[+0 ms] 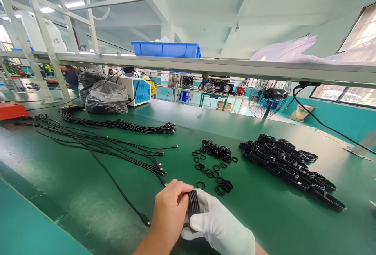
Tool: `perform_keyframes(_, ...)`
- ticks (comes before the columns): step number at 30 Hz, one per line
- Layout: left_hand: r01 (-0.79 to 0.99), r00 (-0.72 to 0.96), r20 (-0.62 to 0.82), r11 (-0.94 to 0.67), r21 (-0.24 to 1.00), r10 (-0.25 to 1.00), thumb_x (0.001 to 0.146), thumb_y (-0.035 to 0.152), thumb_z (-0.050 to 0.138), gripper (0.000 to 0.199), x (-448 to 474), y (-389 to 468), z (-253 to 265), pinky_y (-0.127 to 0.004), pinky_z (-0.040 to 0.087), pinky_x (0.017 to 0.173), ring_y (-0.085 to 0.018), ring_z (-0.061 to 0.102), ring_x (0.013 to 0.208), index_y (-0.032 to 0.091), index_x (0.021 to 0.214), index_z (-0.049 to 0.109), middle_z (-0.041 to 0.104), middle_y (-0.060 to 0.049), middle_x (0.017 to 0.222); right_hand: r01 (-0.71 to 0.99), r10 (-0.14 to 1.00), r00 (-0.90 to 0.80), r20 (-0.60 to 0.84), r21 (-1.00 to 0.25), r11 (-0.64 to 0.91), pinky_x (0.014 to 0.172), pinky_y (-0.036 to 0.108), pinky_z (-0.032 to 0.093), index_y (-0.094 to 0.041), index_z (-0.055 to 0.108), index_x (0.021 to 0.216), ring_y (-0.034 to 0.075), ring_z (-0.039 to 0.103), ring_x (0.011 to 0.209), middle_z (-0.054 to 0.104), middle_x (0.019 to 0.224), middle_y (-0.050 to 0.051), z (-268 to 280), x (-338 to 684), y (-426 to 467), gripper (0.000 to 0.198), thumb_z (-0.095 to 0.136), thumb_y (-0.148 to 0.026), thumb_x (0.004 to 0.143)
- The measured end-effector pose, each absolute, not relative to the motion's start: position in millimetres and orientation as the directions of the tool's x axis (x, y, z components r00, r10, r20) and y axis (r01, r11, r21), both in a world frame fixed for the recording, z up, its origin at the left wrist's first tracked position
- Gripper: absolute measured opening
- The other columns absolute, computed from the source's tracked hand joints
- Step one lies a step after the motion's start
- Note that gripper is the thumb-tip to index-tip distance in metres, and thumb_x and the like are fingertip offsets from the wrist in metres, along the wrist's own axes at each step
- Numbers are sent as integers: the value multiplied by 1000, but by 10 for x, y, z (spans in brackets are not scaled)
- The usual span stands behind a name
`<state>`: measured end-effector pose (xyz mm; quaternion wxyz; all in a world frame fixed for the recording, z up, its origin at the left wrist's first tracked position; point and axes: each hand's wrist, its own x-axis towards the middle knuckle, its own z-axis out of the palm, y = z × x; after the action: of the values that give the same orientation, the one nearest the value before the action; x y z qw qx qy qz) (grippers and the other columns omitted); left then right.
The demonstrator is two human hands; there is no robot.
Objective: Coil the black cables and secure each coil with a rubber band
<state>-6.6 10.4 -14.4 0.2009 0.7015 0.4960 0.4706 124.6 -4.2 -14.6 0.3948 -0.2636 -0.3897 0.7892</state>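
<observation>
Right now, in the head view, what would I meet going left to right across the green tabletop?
Orange object, filled plastic bag, blue-and-white machine, loose black rings, coiled black cables.

A factory workshop is showing here: a green workbench is stretching out beneath the fingers, cable bundles are lying left of them, coiled cables are forming a heap to their right, a shelf is carrying a blue bin above, and other worktables are standing far beyond.
</observation>
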Motion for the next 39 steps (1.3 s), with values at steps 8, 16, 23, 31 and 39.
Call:
perform_keyframes(8, 533, 193, 155, -236, 813, 969, 74, 19, 53, 21, -189, 251, 171, -27, 44, 65, -16, 57, 68, 23, 89, 67, 63, 0, 79, -584, 810, -577, -105, -641, -498, 74, 32, 42, -14, 56, 96, 16, 55, 80, 55, 90, 7, -81, 1330, -46, 30, 57, -39, 79)
perform_keyframes(16, 86, 531, -12, -40, 996, 847, 77, 25, 59, 30, -396, 344, 143, -33, 41, 90, -21, 57, 101, 21, 107, 61, 65, -5, 104, -540, 750, -633, -193, -584, -606, 56, 24, 38, -14, 53, 86, 9, 48, 59, 50, 76, 2, 4, 1314, -56, 37, 58, -48, 73)
perform_keyframes(23, 137, 424, -14, -49, 989, 906, 80, 33, 57, 26, -363, 356, 82, -36, 41, 91, -22, 58, 98, 18, 101, 63, 66, -6, 101, -69, 907, -207, -366, -919, -387, 50, 30, 44, -18, 40, 106, 14, 59, 52, 54, 92, 5, 12, 1193, -95, 51, 60, -19, 59)
perform_keyframes(31, 138, 286, -6, -35, 990, 958, 82, 37, 51, 32, -387, 308, 71, -31, 44, 85, -19, 57, 94, 21, 108, 61, 63, -5, 109, -199, 957, -223, -185, -953, -230, 56, 27, 43, -16, 50, 97, 12, 56, 58, 57, 80, 2, -25, 1265, -83, 35, 60, -29, 66)
perform_keyframes(39, 234, 296, 199, -273, 933, 934, 74, 11, 49, 27, -254, 287, -46, -25, 46, 75, -16, 59, 81, 21, 92, 66, 65, -2, 89, -300, 867, -446, -223, -875, -380, 48, 23, 45, -14, 47, 94, 10, 58, 56, 55, 91, 6, -103, 1183, -130, 51, 68, -43, 58)
